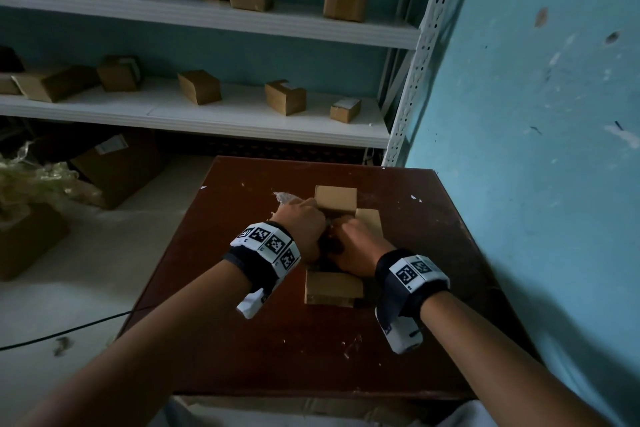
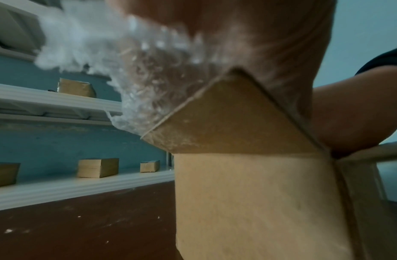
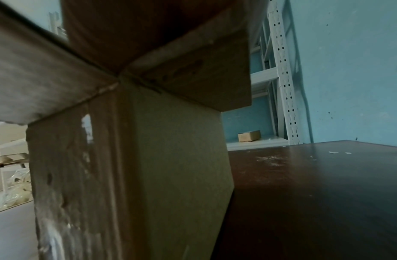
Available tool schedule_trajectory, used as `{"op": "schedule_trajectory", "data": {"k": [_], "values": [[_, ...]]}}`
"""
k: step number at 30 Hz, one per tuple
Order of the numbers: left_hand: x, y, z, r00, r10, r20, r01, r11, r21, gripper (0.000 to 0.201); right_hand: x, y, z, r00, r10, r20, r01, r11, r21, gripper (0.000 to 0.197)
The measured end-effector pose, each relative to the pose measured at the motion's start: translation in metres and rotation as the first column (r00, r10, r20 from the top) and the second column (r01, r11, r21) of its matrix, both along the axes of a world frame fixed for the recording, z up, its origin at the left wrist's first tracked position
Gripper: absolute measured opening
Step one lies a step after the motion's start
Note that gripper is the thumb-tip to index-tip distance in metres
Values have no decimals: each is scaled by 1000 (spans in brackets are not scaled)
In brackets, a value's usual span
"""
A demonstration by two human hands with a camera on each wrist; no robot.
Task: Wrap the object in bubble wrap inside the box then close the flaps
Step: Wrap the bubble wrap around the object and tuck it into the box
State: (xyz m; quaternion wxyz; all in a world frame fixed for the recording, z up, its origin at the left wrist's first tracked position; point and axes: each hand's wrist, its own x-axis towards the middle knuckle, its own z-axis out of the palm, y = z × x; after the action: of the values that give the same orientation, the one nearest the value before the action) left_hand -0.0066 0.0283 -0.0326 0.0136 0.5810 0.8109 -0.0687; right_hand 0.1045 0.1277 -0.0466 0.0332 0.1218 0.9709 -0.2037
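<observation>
I saw the box (image 1: 333, 284) mid-desk (image 1: 242, 340), flaps out. My left hand (image 1: 300, 226) clutched bubble wrap (image 2: 135, 84) at its opening; my right hand (image 1: 356, 246) sat beside, grip unclear. Object hidden.

No legible text or labels

head above, wrists close beside box (image 1: 334, 288)
</observation>
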Motion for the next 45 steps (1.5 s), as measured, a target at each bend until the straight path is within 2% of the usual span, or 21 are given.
{"op": "schedule_trajectory", "data": {"k": [7, 11, 16, 20, 24, 27, 30, 33, 37, 41, 45], "values": [[-2, 5, -7, 1000, 0, -9, 0, 1000, -1, 29, 1, -3, 4, 1000, -18, 4, 18, 999, -30, 23], [2, 5, -4, 999, -35, -39, 35, 999, -8, 33, 1, -7, 8, 1000, -18, 18, 18, 999, 41, 29], [5, -4, 5, 995, -90, -33, 90, 996, -11, 30, 5, -8, 16, 999, 7, 38, -8, 999, 41, 29], [1, -8, 18, 997, -78, -6, 78, 997, 9, 40, 8, -9, 23, 1000, 19, -1, -19, 1000, -13, 23], [-3, -14, 31, 998, -46, -45, 48, 998, 36, 35, 8, -15, 28, 1000, -18, -26, 17, 999, -33, 25], [-6, -12, 31, 1000, 19, 11, -18, 999, -44, 35, 8, -20, 30, 997, -8, -73, 3, 998, -70, 25], [-6, -8, 28, 998, 44, 44, -41, 997, -63, 32, 5, -21, 31, 999, 17, -42, -19, 999, -41, 14], [-3, -6, 27, 999, 35, -3, -35, 997, -75, 36, 3, -19, 29, 1000, 26, 0, -26, 1000, 6, 22], [-3, 1, 14, 998, 17, -52, -21, 996, -92, 53, 4, -20, 23, 1000, 0, -12, 0, 999, -42, 21], [0, 2, 10, 995, -33, -96, 27, 998, -62, 41, 0, -18, 16, 999, -17, 46, 18, 1000, -23, 31], [2, 1, 5, 997, -2, -82, -1, 999, -35, 34, -5, -17, 16, 994, -16, 111, 12, 999, 39, 34]]}}
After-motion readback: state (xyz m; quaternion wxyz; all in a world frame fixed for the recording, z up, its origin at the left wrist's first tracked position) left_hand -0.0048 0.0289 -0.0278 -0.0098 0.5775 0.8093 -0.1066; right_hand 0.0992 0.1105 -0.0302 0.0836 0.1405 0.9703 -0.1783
